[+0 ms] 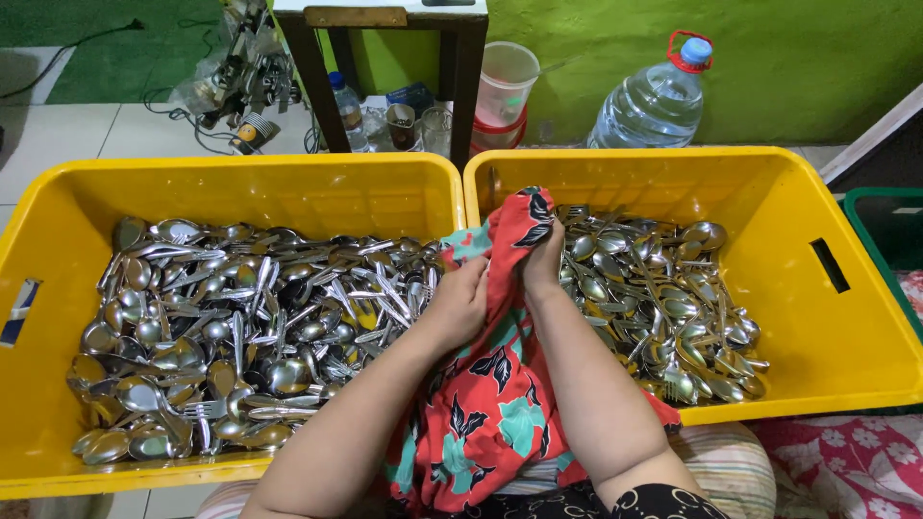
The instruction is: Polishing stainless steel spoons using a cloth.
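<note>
Both my hands meet over the gap between two yellow plastic crates. My left hand (pixel 460 300) is closed around a red floral cloth (pixel 500 384) that drapes from my lap up over the crate rims. My right hand (pixel 543 258) pinches the cloth's upper end (pixel 524 216); anything wrapped inside the cloth is hidden. The left crate (pixel 240 187) is filled with many steel spoons and forks (pixel 250 327). The right crate (pixel 817 336) holds a smaller pile of steel spoons and forks (pixel 663 298) along its left and middle part.
Behind the crates stand a large clear water jug (pixel 659 96) with a red handle, a plastic cup stack (pixel 505 86), a small bottle (pixel 348 111) and dark wooden table legs (pixel 461 86). A green crate edge (pixel 880 231) is at the right. White tiled floor lies at back left.
</note>
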